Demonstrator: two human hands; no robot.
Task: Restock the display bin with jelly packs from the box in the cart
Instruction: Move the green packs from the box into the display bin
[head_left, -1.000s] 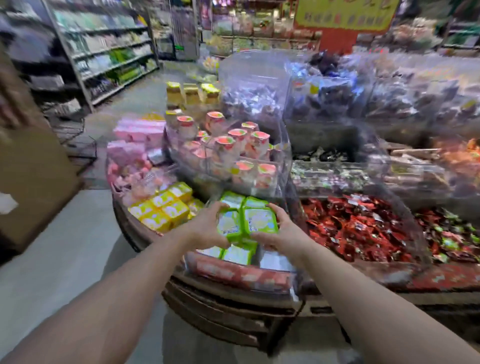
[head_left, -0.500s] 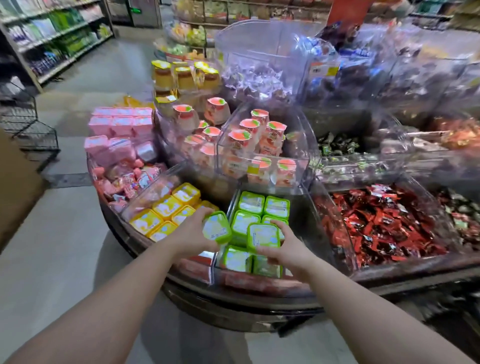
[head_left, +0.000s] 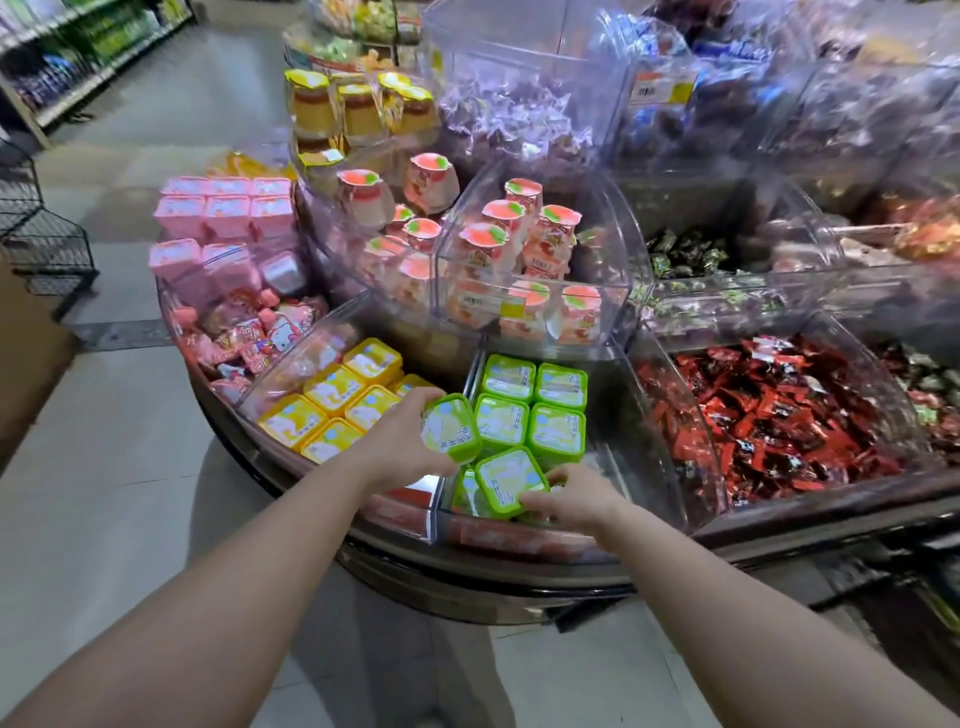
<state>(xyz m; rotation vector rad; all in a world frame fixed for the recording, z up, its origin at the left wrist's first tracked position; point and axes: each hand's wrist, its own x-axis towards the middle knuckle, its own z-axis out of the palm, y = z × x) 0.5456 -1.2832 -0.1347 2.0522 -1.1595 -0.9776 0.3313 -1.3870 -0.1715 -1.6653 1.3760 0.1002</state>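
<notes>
At a supermarket candy stand, pink jelly tubs (head_left: 223, 210) sit at far left, then yellow jelly packs (head_left: 332, 405) in their clear compartment. My left hand (head_left: 400, 441) curls round one green jelly pack (head_left: 451, 427), tilted, held over the divider between the yellow and green sections. Four green packs (head_left: 535, 405) lie flat in two rows at the back of the clear display bin (head_left: 644, 441). My right hand (head_left: 571, 496) pinches another green jelly pack (head_left: 511, 482) by its near edge, tilted, low at the bin's front. Peach-lidded jelly cups (head_left: 519, 249) stand in the tier above; red-wrapped sweets (head_left: 779, 415) fill the bin at right.
</notes>
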